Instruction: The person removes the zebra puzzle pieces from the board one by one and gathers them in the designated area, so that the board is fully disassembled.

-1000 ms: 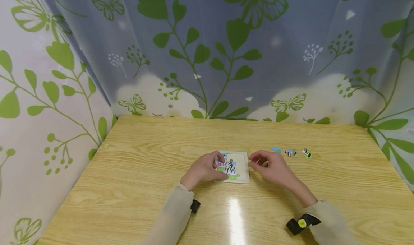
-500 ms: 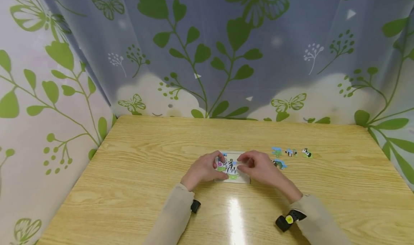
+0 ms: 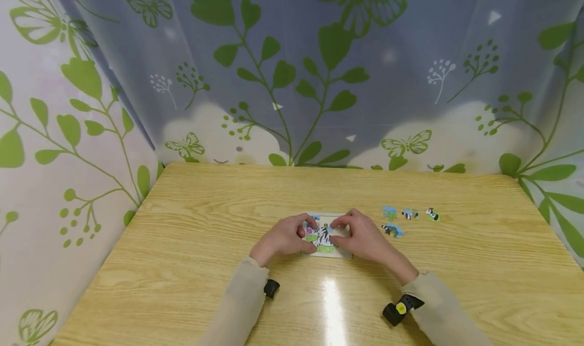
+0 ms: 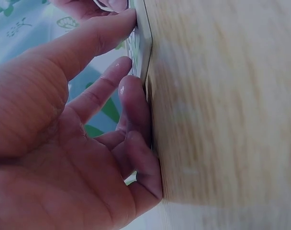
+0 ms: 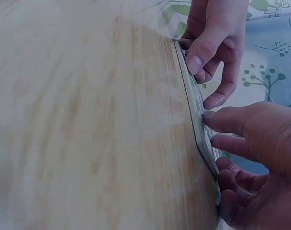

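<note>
A small pale puzzle board point(image 3: 343, 252) with a partly filled zebra picture point(image 3: 324, 238) lies on the table between both hands in the head view. My left hand point(image 3: 284, 237) holds the board's left side, its thumb at the lower part of the picture and index finger near the top. In the left wrist view, the left hand's other fingers point(image 4: 138, 108) bend against the table beside the board's edge. My right hand point(image 3: 363, 237) reaches over the board's right side. Its thumb and index finger pinch the striped zebra puzzle piece from the right; the fingertips partly cover it.
Several loose puzzle pieces lie right of the board: a blue-green one point(image 3: 390, 213), a grey-blue one point(image 3: 410, 214), a black-and-white animal one point(image 3: 432, 214) and a dark one with blue point(image 3: 393, 230). A patterned curtain point(image 3: 292, 82) stands behind the wooden table point(image 3: 205, 204).
My right hand has moved left from the board's right edge onto the zebra, uncovering the dark loose piece. The zebra piece sits slightly farther left. The left hand stays at the board.
</note>
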{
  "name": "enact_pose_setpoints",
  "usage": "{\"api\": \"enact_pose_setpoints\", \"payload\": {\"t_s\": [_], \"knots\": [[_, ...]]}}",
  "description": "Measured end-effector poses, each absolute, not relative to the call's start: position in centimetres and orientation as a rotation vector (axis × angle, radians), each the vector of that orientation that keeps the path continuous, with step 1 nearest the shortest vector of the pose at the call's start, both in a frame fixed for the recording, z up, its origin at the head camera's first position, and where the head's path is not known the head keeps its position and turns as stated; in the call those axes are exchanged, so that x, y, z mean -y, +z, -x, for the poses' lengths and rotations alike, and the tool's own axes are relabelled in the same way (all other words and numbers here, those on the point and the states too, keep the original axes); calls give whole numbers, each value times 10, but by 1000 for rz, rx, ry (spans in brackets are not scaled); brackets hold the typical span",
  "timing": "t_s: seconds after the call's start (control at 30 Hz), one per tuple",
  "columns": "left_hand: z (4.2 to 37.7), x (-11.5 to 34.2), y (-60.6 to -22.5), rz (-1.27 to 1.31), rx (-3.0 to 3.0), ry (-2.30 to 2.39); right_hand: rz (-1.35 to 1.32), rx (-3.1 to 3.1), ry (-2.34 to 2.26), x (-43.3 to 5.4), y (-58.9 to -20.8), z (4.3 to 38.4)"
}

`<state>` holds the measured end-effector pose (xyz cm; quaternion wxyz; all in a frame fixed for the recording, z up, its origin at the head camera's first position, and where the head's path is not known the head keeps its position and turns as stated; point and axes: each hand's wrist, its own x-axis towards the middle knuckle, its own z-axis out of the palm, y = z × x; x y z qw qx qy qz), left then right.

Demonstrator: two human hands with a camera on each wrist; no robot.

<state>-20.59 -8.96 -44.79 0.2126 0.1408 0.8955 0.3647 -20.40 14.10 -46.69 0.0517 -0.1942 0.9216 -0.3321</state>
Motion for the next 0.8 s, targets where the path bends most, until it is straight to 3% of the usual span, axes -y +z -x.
{"api": "enact_pose_setpoints", "payload": {"t_s": [0.8], "knots": [[206, 86, -448, -350, -2501, 993, 445, -2793, -995, -131, -465, 207]]}}
